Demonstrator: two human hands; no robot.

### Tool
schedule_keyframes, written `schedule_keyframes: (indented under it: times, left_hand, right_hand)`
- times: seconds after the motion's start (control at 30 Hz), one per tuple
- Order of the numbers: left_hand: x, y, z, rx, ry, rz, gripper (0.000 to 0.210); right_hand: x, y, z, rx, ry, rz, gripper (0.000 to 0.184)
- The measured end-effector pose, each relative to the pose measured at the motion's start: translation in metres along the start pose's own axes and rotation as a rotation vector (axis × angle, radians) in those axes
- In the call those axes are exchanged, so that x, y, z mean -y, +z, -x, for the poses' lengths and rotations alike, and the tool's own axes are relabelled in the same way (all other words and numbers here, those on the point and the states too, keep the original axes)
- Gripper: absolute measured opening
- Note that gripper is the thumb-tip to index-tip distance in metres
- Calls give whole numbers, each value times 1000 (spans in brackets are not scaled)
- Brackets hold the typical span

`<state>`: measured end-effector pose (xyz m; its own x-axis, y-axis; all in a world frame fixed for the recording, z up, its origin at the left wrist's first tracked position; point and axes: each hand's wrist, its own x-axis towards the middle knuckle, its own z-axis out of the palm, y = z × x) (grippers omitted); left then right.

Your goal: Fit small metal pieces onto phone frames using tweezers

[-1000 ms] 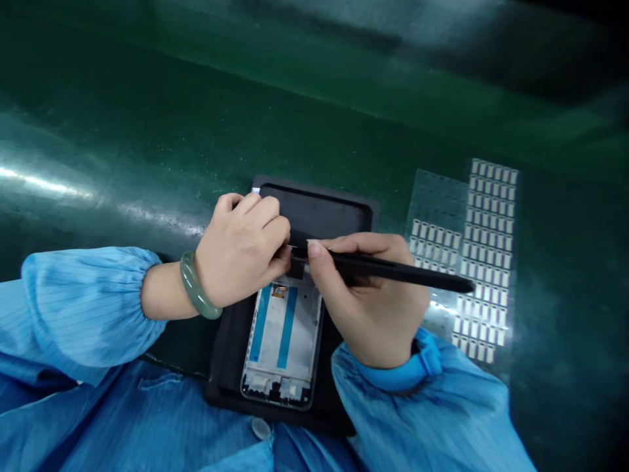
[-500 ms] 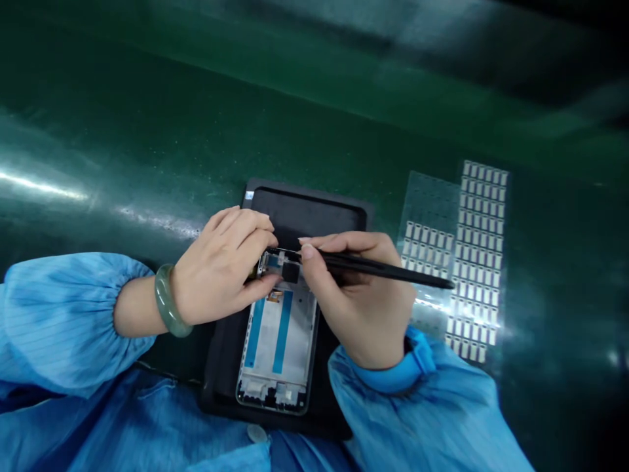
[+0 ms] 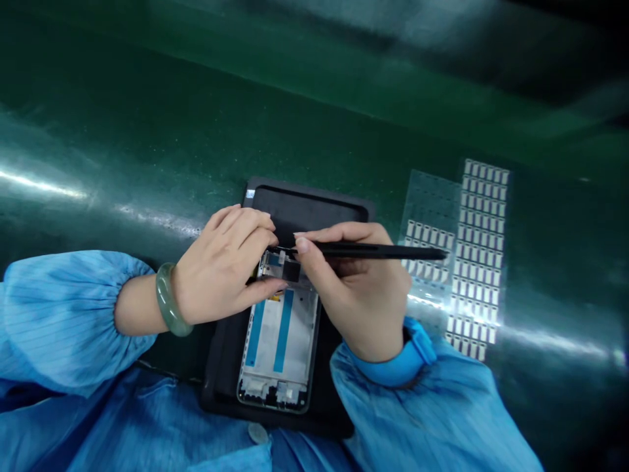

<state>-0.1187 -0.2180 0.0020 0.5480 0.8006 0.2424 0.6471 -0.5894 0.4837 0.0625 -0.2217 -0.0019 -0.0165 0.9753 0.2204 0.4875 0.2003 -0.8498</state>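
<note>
An open phone frame (image 3: pixel 301 328), silver with two blue strips, lies on a black tray (image 3: pixel 226 367). My left hand (image 3: pixel 221 262) grips the frame's upper left corner, its thumb across the inner face and its fingers curled at the top edge. In my right hand (image 3: pixel 358 282) is a pair of black tweezers (image 3: pixel 393 251), pinched between thumb and fingers and held nearly level. The tips point left at the frame's top edge, by a small black square (image 3: pixel 291 271). What they touch is hidden by my fingers.
Right of the tray, two clear sheets lie on the green table (image 3: pixel 147 131). The nearer sheet (image 3: pixel 427 242) is partly filled with small pale pieces; the farther sheet (image 3: pixel 480 255) carries many rows of them.
The rear end of the tweezers has swung up, so they lie flatter. My right hand has shifted slightly up and left. The left thumb has slid a little right along the frame.
</note>
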Motion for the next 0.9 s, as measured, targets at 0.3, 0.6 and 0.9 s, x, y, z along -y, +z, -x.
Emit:
schedule_keyframes:
  times: [0.3, 0.6, 0.9]
  left_hand:
    - [0, 0, 0, 7, -5, 12, 31]
    - [0, 0, 0, 13, -9, 4, 27]
    - [-1, 1, 1, 19, -29, -11, 24]
  right_hand:
    - [3, -3, 0, -5, 54, -60, 11]
    - [1, 0, 4, -1, 29, -80, 13]
    - [-1, 0, 5, 31, -64, -11, 19]
